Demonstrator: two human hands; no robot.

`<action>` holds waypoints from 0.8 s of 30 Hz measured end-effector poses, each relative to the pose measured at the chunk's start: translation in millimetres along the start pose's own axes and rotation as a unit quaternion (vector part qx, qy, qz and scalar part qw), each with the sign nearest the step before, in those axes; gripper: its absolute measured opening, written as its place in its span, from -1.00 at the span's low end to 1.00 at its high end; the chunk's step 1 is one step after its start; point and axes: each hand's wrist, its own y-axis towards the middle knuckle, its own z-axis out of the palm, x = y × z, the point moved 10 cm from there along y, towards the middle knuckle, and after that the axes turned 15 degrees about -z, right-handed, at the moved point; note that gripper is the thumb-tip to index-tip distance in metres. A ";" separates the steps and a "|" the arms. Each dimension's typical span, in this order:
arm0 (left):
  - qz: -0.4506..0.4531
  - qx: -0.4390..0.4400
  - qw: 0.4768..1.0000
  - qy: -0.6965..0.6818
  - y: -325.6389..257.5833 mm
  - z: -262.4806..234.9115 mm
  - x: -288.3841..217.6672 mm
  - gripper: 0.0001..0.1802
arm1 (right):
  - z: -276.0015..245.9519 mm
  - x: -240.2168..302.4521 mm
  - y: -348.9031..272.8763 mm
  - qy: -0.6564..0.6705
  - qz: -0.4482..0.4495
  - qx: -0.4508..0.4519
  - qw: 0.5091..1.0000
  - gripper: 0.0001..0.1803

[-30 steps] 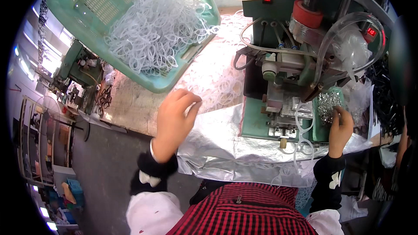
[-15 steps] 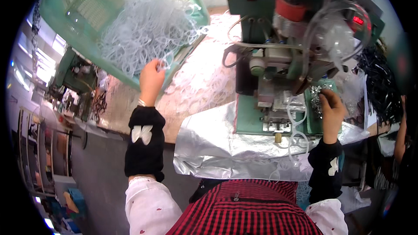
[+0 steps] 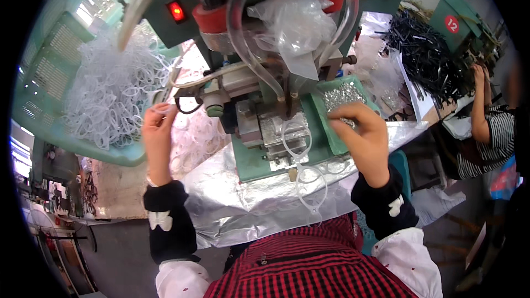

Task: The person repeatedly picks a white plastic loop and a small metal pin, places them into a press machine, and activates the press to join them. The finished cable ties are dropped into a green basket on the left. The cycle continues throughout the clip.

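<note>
My left hand (image 3: 157,143) is closed in a pinch between the green basket and the machine. A pale bit of clear plastic strap shows faintly at its fingertips. My right hand (image 3: 367,140) is curled over the green tray (image 3: 333,142), thumb and forefinger drawn together. Anything between them is too small to make out. Small shiny metal pieces (image 3: 343,95) lie in that tray. From the press machine's metal fixture (image 3: 287,132) hang joined clear plastic loops (image 3: 324,187), reaching down over the silver sheet.
The green basket (image 3: 41,94) at the left holds a heap of clear looped straps (image 3: 113,88). More lie on the table beside the machine. Clear tubing (image 3: 234,22) and a plastic bag (image 3: 298,25) hang from the press. At the right are black strips (image 3: 419,55) and another person's arm (image 3: 479,116).
My view has turned toward the right. My left hand has come away from the strap heap toward the machine. My right hand has drawn back from the metal pieces to the tray's near part.
</note>
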 end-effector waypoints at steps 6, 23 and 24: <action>-0.142 0.005 0.990 -0.019 -87.0 43.3 -26.2 -0.80 | 50.0 -19.0 15.6 0.131 0.039 -0.056 0.989 -0.56; -0.058 0.394 0.893 -0.208 -171.1 117.5 -193.6 -0.63 | 45.7 22.1 3.1 0.142 0.044 -0.039 0.988 -0.46; -0.193 0.478 0.822 -0.240 -197.5 140.6 -178.6 -0.61 | 40.6 11.3 6.8 0.103 0.040 -0.015 0.994 -0.48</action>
